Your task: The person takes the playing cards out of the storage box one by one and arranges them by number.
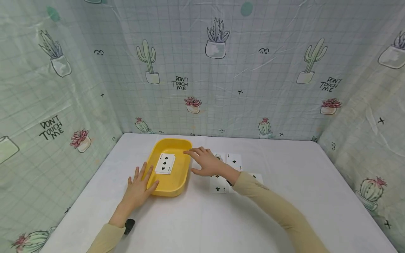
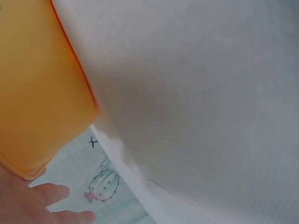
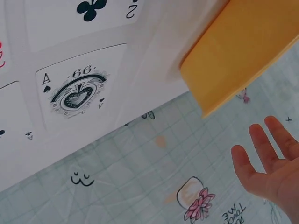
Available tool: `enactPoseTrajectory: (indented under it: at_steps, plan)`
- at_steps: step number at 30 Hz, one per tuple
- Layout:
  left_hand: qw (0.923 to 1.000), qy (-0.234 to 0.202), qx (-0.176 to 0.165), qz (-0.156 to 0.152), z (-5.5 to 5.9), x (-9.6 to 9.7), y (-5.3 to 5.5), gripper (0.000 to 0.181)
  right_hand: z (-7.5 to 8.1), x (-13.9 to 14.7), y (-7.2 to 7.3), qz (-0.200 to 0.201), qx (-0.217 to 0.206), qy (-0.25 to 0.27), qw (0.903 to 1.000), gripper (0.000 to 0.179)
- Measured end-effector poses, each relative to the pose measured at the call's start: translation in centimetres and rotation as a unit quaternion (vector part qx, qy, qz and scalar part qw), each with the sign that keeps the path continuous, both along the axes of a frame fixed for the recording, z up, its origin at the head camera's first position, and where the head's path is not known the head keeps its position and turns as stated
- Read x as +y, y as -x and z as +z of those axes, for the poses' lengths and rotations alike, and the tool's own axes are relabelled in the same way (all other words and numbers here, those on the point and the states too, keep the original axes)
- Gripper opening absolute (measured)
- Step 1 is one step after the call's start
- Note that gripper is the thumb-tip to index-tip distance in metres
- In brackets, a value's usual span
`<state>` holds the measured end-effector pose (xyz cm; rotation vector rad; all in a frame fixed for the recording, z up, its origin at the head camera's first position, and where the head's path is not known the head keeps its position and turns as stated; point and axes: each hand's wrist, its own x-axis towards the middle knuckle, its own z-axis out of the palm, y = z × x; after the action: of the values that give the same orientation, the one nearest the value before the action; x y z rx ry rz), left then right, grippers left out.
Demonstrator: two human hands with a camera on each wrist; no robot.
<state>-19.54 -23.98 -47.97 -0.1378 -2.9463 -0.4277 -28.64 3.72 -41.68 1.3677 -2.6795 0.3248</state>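
A yellow plastic tray (image 1: 172, 192) stands on the white table, left of the middle. Inside it lies a small stack of playing cards (image 1: 165, 163), a three of spades on top. My left hand (image 1: 139, 186) rests at the tray's left side, fingers spread at the rim (image 2: 29, 175). Beside the right rim hovers my right hand (image 1: 205, 162), fingers extended and nothing held. Under and beyond its wrist, face-up cards lie in two rows: an ace of spades (image 3: 77, 95), an ace of clubs (image 1: 234, 162), a two of clubs (image 1: 219, 187) and others partly hidden by my forearm.
A cloth backdrop (image 1: 227, 91) printed with cacti rises behind the table (image 1: 284, 161) and along both sides. A black object (image 1: 129, 226) shows beneath my left wrist. White tabletop extends to the right of the cards and in front of the tray.
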Motion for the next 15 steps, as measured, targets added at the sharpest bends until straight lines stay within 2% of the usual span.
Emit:
enactPoseTrajectory:
  at_steps: [15]
  plan:
    - [1.0, 0.008, 0.004, -0.002, 0.0, 0.0, 0.1, 0.068, -1.4, -5.3, 0.1, -0.031, 0.019, -0.053, 0.9979, 0.067]
